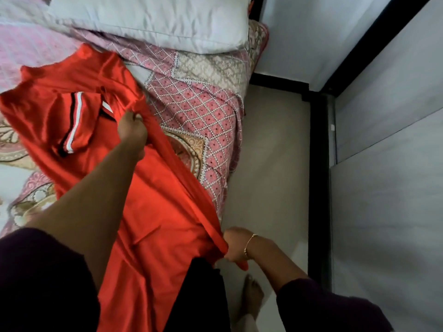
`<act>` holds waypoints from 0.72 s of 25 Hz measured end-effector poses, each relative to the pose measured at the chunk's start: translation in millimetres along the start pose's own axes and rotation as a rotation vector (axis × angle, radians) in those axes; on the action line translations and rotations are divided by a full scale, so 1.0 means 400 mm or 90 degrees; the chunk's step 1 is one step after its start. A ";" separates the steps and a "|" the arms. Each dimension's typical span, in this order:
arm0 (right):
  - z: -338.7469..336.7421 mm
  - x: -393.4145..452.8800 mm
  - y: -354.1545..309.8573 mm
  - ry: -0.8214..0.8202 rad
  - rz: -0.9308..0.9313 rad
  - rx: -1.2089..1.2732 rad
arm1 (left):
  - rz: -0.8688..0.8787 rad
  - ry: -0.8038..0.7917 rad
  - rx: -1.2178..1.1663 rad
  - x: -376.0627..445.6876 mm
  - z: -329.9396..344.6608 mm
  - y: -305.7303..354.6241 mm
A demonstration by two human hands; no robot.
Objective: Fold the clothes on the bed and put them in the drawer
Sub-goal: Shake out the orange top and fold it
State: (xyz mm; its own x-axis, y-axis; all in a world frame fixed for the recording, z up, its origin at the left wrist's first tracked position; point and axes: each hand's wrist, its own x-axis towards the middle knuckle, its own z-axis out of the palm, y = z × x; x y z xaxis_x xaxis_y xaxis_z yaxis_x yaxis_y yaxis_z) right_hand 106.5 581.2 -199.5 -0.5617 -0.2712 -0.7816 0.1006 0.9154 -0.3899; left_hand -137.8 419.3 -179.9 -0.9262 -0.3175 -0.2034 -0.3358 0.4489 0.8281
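Your left hand (pixel 132 127) pinches a fold of the red shirt (pixel 148 200) near its striped sleeve, while your right hand (pixel 236 245) grips its hem off the bed's right edge. That shirt lies spread across the patterned bedspread (pixel 201 111), below the white pillow (pixel 148 17).

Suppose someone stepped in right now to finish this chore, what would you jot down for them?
Left hand: grips the red garment along its side edge, near the striped sleeve.
Right hand: grips the same edge lower down, off the side of the bed.
Garment: spread across the bed and hanging toward the person, with that edge stretched between the hands.
Done: no finished fold shows.
Left: fold it and put it in the drawer, which is not in view.
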 end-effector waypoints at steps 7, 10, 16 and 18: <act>0.071 0.027 0.000 0.075 0.020 0.279 | -0.192 -0.080 -0.366 -0.109 -0.004 -0.019; 0.086 0.031 0.010 0.334 0.042 0.492 | -0.066 -0.131 -0.174 -0.119 -0.009 -0.033; 0.140 0.040 -0.005 0.332 0.017 0.555 | 0.149 -0.162 0.318 -0.124 0.028 -0.054; 0.160 0.043 -0.010 0.350 0.015 0.534 | 0.131 -0.155 0.355 -0.111 0.037 -0.054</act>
State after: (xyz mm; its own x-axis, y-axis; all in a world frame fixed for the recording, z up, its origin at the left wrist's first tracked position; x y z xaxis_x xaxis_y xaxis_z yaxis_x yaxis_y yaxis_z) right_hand 148.8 554.0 -242.5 -0.8321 0.1134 -0.5430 0.5443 0.3557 -0.7598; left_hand -92.0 436.1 -196.7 -0.9717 -0.0093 -0.2360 -0.1249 0.8682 0.4802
